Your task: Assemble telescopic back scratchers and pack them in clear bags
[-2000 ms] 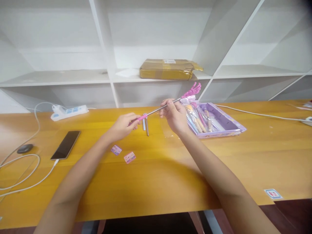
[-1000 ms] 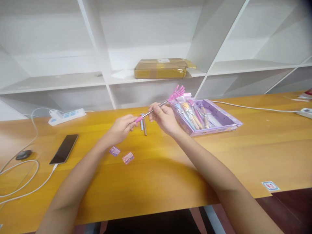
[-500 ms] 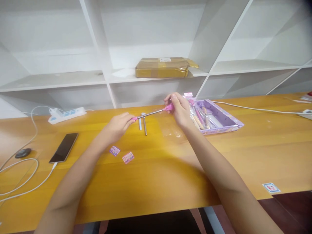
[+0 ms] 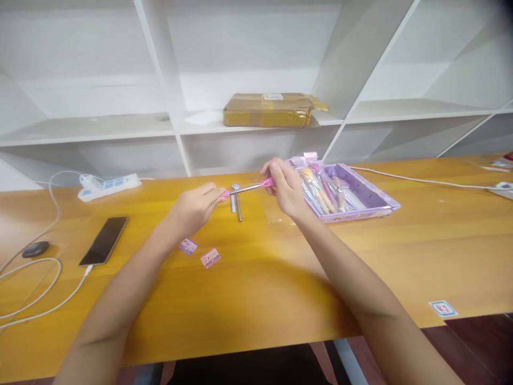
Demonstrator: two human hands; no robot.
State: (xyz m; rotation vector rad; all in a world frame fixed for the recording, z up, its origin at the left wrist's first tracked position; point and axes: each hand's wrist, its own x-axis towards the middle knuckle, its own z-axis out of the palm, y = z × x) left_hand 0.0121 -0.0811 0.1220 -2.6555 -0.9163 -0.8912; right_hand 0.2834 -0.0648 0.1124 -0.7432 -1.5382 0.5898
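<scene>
Between my two hands, above the desk, is a slim metal rod with pink ends, which looks like a telescopic back scratcher (image 4: 245,189). My left hand (image 4: 198,207) is closed round its left pink end. At the other end, the fingers of my right hand (image 4: 284,184) pinch the pink head, whose shape they partly hide. Just beyond the rod lies a second back scratcher (image 4: 239,207) with a small claw head and metal shaft, beside a light blue strip (image 4: 233,203). Two small printed cards (image 4: 188,246) lie nearer me on the left.
Right of my right hand, a purple tray (image 4: 360,214) holds several wrapped items (image 4: 320,187). A phone (image 4: 104,240) on a cable, a black mouse (image 4: 36,249) and a power strip (image 4: 109,187) occupy the left. A taped carton (image 4: 266,110) sits on the shelf behind.
My right hand has moved left toward my left hand, and the visible metal rod between them is shorter. More of the tray's wrapped items now shows.
</scene>
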